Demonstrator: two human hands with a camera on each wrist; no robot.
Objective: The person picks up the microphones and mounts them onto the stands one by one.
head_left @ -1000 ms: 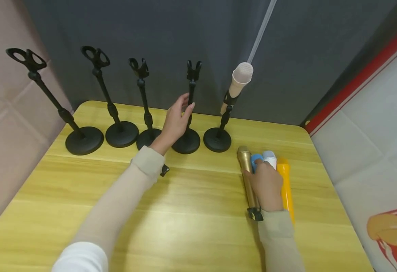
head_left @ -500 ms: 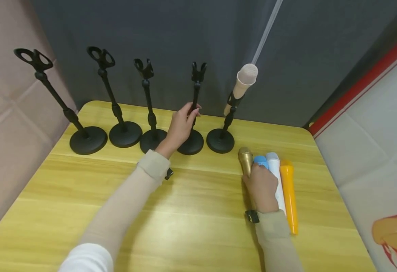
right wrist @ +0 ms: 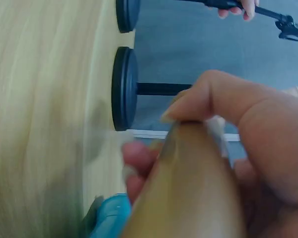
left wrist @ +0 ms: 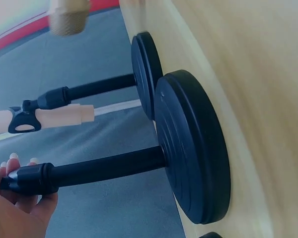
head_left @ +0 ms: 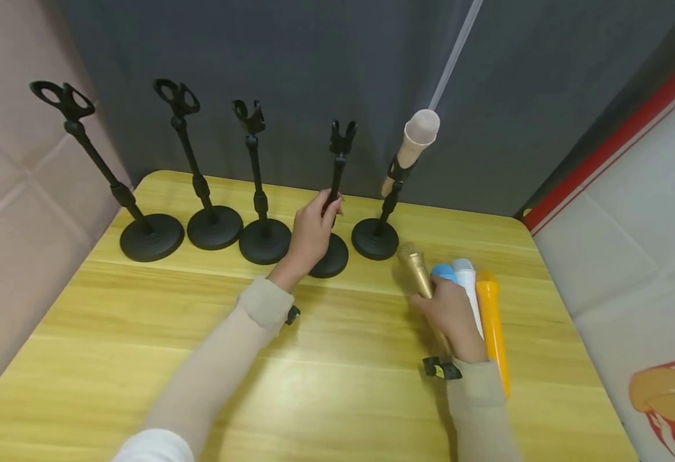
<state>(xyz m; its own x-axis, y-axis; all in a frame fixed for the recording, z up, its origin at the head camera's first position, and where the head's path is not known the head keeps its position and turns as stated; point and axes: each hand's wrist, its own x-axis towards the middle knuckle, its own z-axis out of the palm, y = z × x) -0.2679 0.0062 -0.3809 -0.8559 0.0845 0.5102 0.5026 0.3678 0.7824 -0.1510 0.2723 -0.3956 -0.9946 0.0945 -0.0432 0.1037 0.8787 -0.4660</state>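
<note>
My left hand (head_left: 310, 239) grips the pole of a black microphone stand (head_left: 343, 138), fourth from the left; its clip holds nothing. The left wrist view shows my fingers around the collar of this stand (left wrist: 109, 166), its round base by the tabletop. My right hand (head_left: 454, 314) holds a gold microphone (head_left: 416, 266), head pointing away from me. In the right wrist view the gold microphone (right wrist: 188, 188) fills the foreground, pinched between thumb and fingers. Just right of it lie a blue microphone (head_left: 444, 272), mostly hidden by my hand, a white one (head_left: 466, 276) and an orange one (head_left: 490, 321).
Right of the gripped stand, another stand (head_left: 375, 239) bears a beige microphone (head_left: 420, 130). To the left stand three more with bare clips: one far left (head_left: 151, 237), one beside it (head_left: 214, 228), one nearest my arm (head_left: 264, 241). A dark panel (head_left: 291, 58) backs the wooden table (head_left: 326, 398).
My left hand has slid down the pole, and the stand has shifted toward me. My right hand has taken hold of the gold microphone, whose head has swung left, away from the others.
</note>
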